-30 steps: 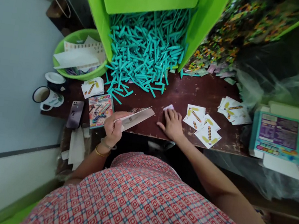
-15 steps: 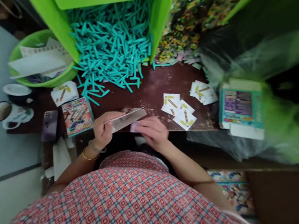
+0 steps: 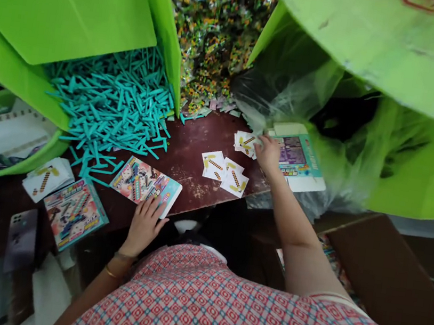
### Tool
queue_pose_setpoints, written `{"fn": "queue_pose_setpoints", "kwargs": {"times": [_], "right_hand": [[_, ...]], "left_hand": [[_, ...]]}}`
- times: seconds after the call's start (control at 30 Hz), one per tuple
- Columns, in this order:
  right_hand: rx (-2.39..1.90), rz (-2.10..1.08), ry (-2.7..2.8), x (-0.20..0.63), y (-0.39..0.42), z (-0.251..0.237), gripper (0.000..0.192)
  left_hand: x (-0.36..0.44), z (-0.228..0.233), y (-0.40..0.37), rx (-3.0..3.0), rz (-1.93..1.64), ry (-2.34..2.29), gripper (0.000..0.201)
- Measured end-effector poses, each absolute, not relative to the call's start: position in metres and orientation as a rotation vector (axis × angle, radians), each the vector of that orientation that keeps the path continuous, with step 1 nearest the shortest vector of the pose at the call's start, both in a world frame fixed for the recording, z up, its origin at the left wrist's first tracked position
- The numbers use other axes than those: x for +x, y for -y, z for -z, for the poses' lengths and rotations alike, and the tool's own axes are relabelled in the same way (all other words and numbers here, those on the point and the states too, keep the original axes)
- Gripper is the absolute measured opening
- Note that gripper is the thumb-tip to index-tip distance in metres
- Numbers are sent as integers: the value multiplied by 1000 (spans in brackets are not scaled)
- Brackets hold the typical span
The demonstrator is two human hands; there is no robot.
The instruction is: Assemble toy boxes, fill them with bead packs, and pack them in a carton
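My left hand (image 3: 146,223) lies flat, fingers spread, on a flat colourful box (image 3: 141,181) printed with pickaxe pictures, near the table's front edge. My right hand (image 3: 268,154) is stretched out to the right, its fingers bent together at the right edge of a small stack of white cards (image 3: 245,142) with a printed pickaxe. The fingertips are partly hidden. Just right of that hand is a flattened teal and purple box (image 3: 301,155), its white flap toward me. More pickaxe cards (image 3: 234,180) lie fanned between my hands.
A green bin (image 3: 101,11) spills turquoise T-shaped plastic pieces (image 3: 116,100) onto the table. Bagged small coloured parts (image 3: 214,33) stand behind. At left are another printed box (image 3: 75,212), a card pile (image 3: 47,179), a phone (image 3: 22,237) and a green basket (image 3: 45,160).
The box held before my body now lies on the table under my left hand. My right hand has moved right and forward to the cards. The view has shifted right.
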State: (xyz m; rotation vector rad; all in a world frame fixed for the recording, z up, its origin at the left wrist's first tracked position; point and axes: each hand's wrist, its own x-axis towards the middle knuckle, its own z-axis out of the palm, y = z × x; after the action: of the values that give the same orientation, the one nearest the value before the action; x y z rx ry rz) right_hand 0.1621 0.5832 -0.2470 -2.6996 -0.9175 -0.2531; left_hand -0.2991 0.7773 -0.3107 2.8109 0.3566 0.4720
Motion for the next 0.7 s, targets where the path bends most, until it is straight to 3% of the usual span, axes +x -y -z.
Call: {"fn": "queue_pose_setpoints", "kwargs": {"times": [0.23, 0.5, 0.7], "right_hand": [[-2463, 41, 1344, 152, -653, 287, 31], [-2391, -97, 1581, 142, -795, 288, 39], [-2483, -162, 1656, 126, -858, 289, 50]], "left_hand": [[-274, 299, -771, 2674, -538, -453, 42], [-275, 276, -786, 2484, -611, -562, 31], [-274, 274, -807, 2002, -565, -747, 28]]}}
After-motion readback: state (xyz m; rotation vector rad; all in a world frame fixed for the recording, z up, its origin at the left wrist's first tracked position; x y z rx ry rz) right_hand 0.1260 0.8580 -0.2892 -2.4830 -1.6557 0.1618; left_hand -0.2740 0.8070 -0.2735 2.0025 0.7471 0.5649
